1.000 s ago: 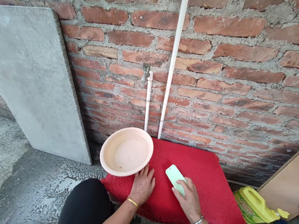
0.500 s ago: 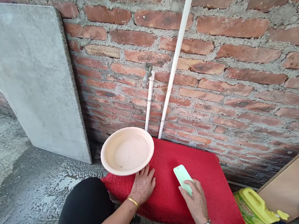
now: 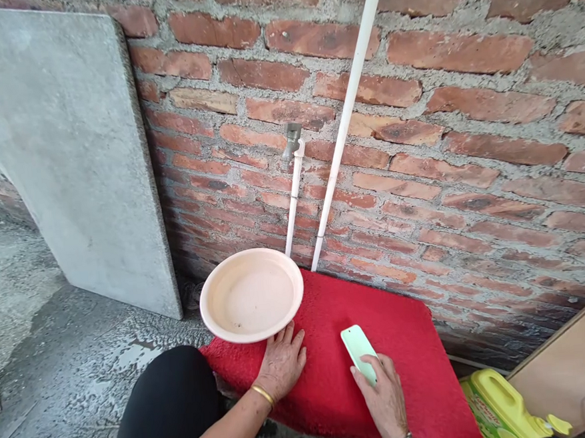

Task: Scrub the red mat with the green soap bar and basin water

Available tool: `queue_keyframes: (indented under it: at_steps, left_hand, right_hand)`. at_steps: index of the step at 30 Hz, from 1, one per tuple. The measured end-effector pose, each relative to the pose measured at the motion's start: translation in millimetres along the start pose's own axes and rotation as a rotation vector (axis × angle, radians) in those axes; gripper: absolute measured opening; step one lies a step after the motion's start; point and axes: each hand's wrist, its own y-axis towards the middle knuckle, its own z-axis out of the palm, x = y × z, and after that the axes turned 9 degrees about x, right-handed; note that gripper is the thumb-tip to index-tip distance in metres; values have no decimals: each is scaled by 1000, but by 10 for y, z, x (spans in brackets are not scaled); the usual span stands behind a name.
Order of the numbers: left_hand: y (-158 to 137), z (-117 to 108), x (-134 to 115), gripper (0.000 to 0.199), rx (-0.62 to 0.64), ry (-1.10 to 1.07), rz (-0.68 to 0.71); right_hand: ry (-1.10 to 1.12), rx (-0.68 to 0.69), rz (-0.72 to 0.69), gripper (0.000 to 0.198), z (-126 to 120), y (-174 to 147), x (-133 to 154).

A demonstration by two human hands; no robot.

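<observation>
My left hand [image 3: 284,361] lies flat on a red fleecy cloth [image 3: 400,331], fingers spread, fingertips at the near rim of a pale pink basin [image 3: 258,295]; whether they touch the rim I cannot tell. A little dark speck shows inside the basin. My right hand [image 3: 385,393] is closed around the near end of a pale green oblong plastic piece [image 3: 356,344] with rounded corners and a small hole at its far end. Its underside is hidden against the cloth, so its kind does not show.
Behind the cloth rises a brick wall [image 3: 466,120] with a tap [image 3: 292,140] and white pipes [image 3: 348,115]. A grey slab [image 3: 72,147] leans at the left above wet floor. At the lower right are a yellow jug [image 3: 500,398] and a tan board [image 3: 573,366]. My knee [image 3: 168,401] is beside the cloth.
The whole view has shifted slightly to the right. Both hands, the basin and the green piece keep their places on the cloth.
</observation>
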Motion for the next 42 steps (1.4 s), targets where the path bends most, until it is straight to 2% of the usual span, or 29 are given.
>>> queue_keyframes:
  at_steps: [6,9,14,17,24,32,39,42]
  left_hand:
    - [6,25,8,38,-7,5,8]
    - [9,39,10,38,-7,2,6]
    - [6,57,13,38,-9,-6,5]
    - [7,56,14,38,-10,-5,7]
    - [3,56,17,38,-28,0,16]
    - [2,61,21,38,-12,-10,12]
    - [1,75,22,38,-23,-12,21]
    - [8,78,21,38,-25,-17,20]
  right_hand:
    - [47,25,-95,38,104,-81,230]
    - [22,29,-112,38,130,-83,214]
    - [65,-61,13,49,69,-1,10]
    - [124,-60,46,48,64,-4,17]
    - [36,18,-134,34,202,-120,307]
    - [62,-5,-62,41,99,-24,175]
    - [16,75,-176,30,194,-127,368]
    - [-26,73,-167,31,176,-107,339]
